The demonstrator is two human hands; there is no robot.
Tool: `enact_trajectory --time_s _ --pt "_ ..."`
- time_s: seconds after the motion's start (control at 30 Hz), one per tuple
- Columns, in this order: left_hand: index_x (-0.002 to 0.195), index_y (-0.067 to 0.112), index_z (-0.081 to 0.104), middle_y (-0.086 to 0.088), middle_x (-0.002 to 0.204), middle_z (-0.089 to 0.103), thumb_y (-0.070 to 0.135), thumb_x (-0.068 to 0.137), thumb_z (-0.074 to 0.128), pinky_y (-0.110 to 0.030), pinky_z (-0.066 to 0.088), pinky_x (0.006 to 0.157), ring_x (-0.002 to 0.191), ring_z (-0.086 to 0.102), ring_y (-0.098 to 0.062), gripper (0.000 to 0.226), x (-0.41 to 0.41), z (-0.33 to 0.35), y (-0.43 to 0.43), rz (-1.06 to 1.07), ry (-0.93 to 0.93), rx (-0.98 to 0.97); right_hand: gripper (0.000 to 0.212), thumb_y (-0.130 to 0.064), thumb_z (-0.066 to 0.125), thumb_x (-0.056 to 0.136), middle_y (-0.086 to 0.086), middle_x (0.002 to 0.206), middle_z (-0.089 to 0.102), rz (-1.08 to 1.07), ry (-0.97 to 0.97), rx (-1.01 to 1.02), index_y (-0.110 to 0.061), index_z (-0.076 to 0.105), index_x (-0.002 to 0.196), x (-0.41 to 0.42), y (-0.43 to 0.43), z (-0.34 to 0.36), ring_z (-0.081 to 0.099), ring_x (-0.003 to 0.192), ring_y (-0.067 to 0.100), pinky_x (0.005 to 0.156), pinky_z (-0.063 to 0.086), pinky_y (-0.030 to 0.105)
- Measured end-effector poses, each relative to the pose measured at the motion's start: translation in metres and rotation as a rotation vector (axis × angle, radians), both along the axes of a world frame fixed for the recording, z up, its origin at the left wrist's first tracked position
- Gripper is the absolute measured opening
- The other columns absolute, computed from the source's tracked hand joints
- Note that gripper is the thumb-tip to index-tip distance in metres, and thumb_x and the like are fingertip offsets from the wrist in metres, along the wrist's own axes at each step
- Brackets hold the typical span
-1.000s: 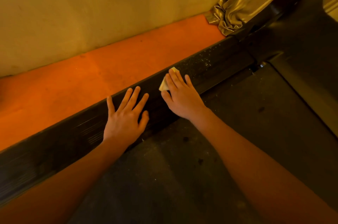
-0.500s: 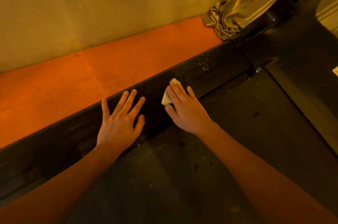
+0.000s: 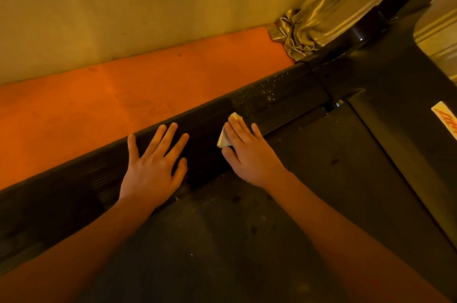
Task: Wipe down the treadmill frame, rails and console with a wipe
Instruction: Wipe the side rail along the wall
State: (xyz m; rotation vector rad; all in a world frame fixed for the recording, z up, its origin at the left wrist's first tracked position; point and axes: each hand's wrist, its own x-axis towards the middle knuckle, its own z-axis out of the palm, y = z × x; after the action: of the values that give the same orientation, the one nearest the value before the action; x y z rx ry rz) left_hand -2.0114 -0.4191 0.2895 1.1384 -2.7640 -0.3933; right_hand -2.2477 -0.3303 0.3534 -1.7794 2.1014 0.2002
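The treadmill's black left side rail (image 3: 277,95) runs diagonally from lower left to upper right, with pale dust specks on its far part. My right hand (image 3: 247,152) lies flat on the rail, its straight fingers pressing a folded white wipe (image 3: 223,140) against it; only the wipe's left edge and tip show. My left hand (image 3: 154,166) rests flat on the rail a short way to the left, fingers spread, holding nothing. The dark belt (image 3: 247,228) lies under both forearms.
An orange floor (image 3: 123,105) borders the rail on the left, with a pale wall (image 3: 123,6) behind. A shiny gold curtain (image 3: 309,26) bunches on the floor at the treadmill's front corner. The black motor cover (image 3: 395,105) carries a sticker (image 3: 445,119) at right.
The view has shifted, so rail and hands sit lower in frame. My right hand with the wipe has slid slightly back along the rail. The left hand stays planted.
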Motion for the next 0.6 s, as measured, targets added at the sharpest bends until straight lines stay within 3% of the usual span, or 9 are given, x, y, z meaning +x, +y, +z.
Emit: enact_trajectory --time_s 0.2,0.43,0.6 --pt "0.159 0.031 0.027 -0.001 0.169 0.012 0.053 0.102 0.022 -0.071 0.003 0.118 0.156 0.006 -0.02 0.061 0.0 0.001 0.001 -0.003 -0.01 0.023 0.065 -0.046 0.02 0.111 0.006 0.172 -0.006 -0.044 0.006 -0.03 -0.01 0.005 0.164 -0.002 -0.064 -0.005 -0.009 0.158 0.021 0.126 -0.007 0.045" --pt "0.159 0.03 0.027 -0.002 0.169 0.012 0.051 0.103 0.024 -0.072 0.003 0.118 0.156 0.006 -0.021 0.06 0.001 0.001 0.001 -0.009 0.008 0.016 0.066 -0.052 0.016 0.109 -0.003 0.171 -0.01 -0.001 -0.011 -0.012 -0.019 0.004 0.165 -0.015 0.029 0.001 -0.014 0.156 0.011 0.127 -0.007 0.04" --pt "0.159 0.03 0.027 -0.002 0.169 0.012 0.05 0.103 0.025 -0.072 0.003 0.117 0.156 0.004 -0.021 0.059 0.003 0.0 -0.001 -0.011 -0.004 0.027 0.065 -0.049 0.018 0.11 0.0 0.172 -0.008 -0.044 -0.017 -0.035 -0.016 0.004 0.165 -0.012 -0.012 -0.009 -0.011 0.157 0.015 0.125 -0.009 0.041"
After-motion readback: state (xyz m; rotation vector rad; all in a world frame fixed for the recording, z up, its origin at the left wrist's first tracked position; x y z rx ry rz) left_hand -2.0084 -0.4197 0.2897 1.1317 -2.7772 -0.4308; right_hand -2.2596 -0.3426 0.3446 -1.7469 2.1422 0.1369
